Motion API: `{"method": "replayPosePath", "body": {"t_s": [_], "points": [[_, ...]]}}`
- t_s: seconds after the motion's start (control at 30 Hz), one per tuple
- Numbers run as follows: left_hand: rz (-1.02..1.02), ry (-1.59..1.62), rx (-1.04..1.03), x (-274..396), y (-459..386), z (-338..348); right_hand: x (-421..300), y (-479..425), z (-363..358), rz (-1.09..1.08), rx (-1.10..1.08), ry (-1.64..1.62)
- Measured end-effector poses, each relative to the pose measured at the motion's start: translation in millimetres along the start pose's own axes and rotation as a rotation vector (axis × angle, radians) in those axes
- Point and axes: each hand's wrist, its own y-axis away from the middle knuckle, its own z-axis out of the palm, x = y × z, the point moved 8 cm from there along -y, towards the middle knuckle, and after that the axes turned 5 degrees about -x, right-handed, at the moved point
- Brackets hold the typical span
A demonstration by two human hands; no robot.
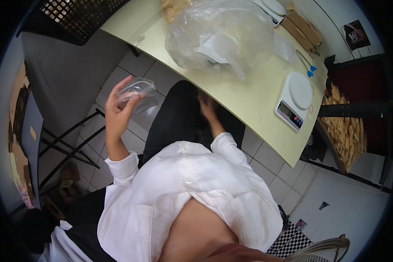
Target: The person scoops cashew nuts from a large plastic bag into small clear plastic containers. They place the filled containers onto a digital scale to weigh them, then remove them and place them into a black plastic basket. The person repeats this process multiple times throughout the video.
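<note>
My left hand (117,106) is raised over the tiled floor, left of my lap. It holds a small clear plastic bag (146,103) between thumb and fingers; the bag looks empty. Lower than the table edge, my right hand (207,105) rests by my dark trousers, partly shadowed, and whether its fingers hold anything is not visible. Before me on the pale yellow table (245,104) lies a large clear plastic bag (186,42) with pale contents. A white scoop (226,54) sits in or on it, its handle towards me.
A white digital kitchen scale (290,101) stands near the table's right end, with blue-tipped tongs (306,65) behind it. Farther back are a second scale (271,9) and a cardboard box (301,29). Packed snacks (344,131) fill a rack at right. A black basket (68,19) is upper left.
</note>
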Motion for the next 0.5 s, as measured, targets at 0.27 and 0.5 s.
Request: {"method": "replayPosePath", "body": {"t_s": [0.27, 0.5], "points": [[-0.026, -0.011, 0.007, -11.3, -3.8, -3.7, -31.1, 96.3, -21.7, 0.471, -0.535, -0.111], [-0.055, 0.043, -0.154, -11.4, -9.0, 26.2, -20.0, 90.4, -147.2, 0.129, 0.277, 1.343]]}}
